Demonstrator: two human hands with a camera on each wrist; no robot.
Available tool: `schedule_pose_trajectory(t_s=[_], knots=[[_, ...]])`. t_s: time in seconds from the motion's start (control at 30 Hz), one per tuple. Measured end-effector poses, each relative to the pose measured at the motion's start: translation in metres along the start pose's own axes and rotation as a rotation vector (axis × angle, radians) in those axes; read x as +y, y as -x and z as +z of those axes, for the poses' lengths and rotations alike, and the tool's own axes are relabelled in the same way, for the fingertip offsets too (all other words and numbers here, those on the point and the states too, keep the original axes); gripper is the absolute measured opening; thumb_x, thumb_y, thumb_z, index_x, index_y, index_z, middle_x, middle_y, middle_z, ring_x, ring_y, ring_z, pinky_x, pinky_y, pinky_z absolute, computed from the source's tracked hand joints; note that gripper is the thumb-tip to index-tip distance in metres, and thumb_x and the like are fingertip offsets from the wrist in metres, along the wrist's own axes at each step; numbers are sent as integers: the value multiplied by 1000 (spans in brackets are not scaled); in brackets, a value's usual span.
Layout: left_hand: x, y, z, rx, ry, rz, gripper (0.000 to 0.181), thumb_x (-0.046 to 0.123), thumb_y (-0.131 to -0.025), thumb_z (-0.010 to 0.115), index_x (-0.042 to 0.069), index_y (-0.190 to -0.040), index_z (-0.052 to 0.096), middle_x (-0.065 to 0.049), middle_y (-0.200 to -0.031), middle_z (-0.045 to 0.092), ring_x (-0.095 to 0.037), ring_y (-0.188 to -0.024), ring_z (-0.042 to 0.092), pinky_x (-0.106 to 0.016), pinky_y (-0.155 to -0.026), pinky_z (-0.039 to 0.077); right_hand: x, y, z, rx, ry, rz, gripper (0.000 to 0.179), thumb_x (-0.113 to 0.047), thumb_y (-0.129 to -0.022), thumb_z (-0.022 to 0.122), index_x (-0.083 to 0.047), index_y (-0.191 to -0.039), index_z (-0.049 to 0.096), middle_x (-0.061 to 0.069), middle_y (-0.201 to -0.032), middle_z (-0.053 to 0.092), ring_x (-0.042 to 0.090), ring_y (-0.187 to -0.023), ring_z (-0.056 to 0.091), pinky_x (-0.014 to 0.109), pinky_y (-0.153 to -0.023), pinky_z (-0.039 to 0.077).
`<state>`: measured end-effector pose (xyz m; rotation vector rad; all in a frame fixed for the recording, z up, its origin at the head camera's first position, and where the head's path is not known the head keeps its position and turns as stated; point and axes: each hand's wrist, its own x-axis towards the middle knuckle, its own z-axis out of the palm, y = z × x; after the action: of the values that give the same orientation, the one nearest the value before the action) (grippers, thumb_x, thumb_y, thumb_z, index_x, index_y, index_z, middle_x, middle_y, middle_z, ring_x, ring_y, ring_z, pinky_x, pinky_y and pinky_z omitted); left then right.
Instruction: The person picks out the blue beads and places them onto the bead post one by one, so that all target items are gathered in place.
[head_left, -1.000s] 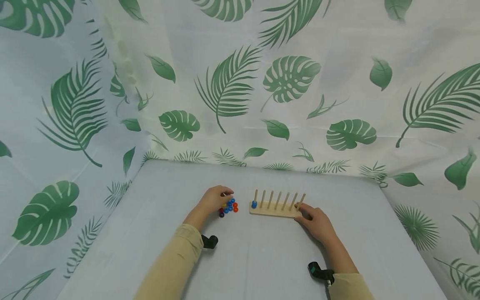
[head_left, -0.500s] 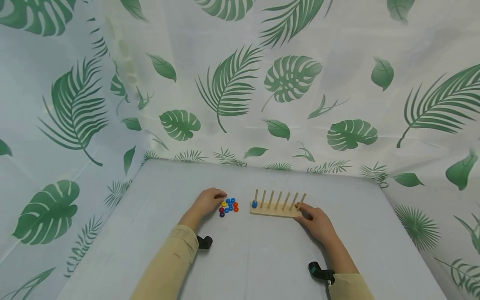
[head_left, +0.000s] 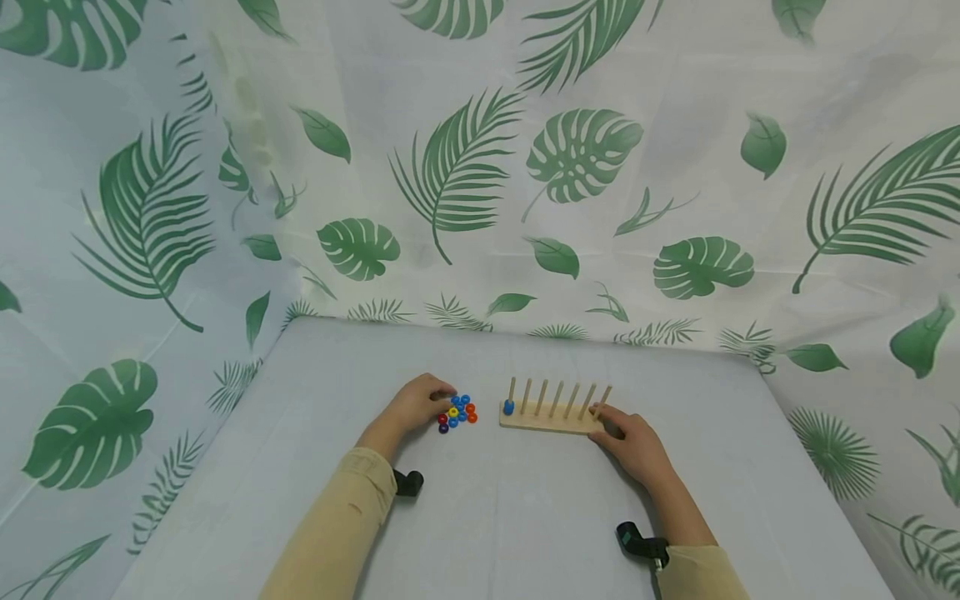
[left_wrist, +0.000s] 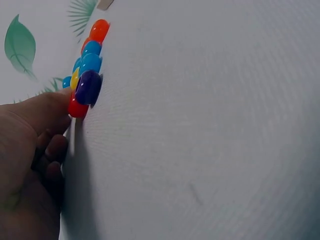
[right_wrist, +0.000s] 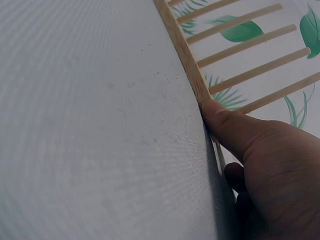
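Note:
My left hand (head_left: 411, 407) is at the left side of a small cluster of ring-shaped beads, its thumb tip right at the yellow bead (head_left: 453, 412). Around that one lie several blue beads (head_left: 461, 416), two orange beads (head_left: 472, 417), a red bead (head_left: 442, 419) and a dark purple bead (left_wrist: 89, 87). In the left wrist view the thumb reaches behind the red bead; the index fingertip is hidden. My right hand (head_left: 632, 444) grips the right end of a wooden peg board (head_left: 551, 423), thumb on its front edge. Blue beads (head_left: 508, 407) sit on the leftmost peg.
Several upright pegs (head_left: 557, 402) to the right of the leftmost one carry no beads. A white cloth (head_left: 495, 508) covers the table, with leaf-printed sheets (head_left: 480, 183) behind and beside it. Each wrist wears a black camera mount (head_left: 408, 483).
My left hand drew back leftward off the beads, then edged slightly right again. The yellow bead has shifted right, in among the blue ones. My right hand and the peg board stay put.

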<state>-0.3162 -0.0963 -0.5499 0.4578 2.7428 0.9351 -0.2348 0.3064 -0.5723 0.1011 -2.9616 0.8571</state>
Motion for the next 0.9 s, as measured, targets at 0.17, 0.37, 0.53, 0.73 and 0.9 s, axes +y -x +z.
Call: schedule_pose_trajectory(t_s=[0.17,0.37,0.53,0.73,0.9], knots=[[0,-1,3,14,-32,16,24,27,-95,67,19,-116,72,-1,-109,62,-15,-98,57,-37,-92,49,0,0,0,-13,-2,7,55,-41,-91,69,-18,-139,57,19,-136,60,44,-119,55,62,-99,42],[4,-1,4,41,-34,3,21,28,-94,68,19,-112,73,-1,-106,62,-15,-96,56,-37,-91,48,0,0,-1,-10,5,0,56,-40,-91,69,-16,-140,56,18,-137,59,43,-118,56,61,-98,42],[4,-1,5,54,-33,-4,20,29,-94,68,18,-110,72,0,-102,61,-15,-92,55,-36,-88,48,0,0,0,-8,-5,6,55,-40,-91,69,-17,-140,57,18,-137,59,42,-119,55,61,-99,42],[-2,-2,8,69,-20,5,19,31,-94,68,19,-108,71,2,-103,62,-14,-93,56,-36,-88,48,0,0,0,-8,-3,15,55,-40,-91,69,-17,-140,57,17,-138,59,42,-119,55,61,-99,42],[-4,-1,6,75,36,0,19,31,-93,69,20,-108,69,2,-102,62,-15,-93,56,-36,-85,49,0,-1,0,-13,7,18,58,-43,-91,68,-16,-141,55,18,-140,57,43,-121,54,62,-100,41]])
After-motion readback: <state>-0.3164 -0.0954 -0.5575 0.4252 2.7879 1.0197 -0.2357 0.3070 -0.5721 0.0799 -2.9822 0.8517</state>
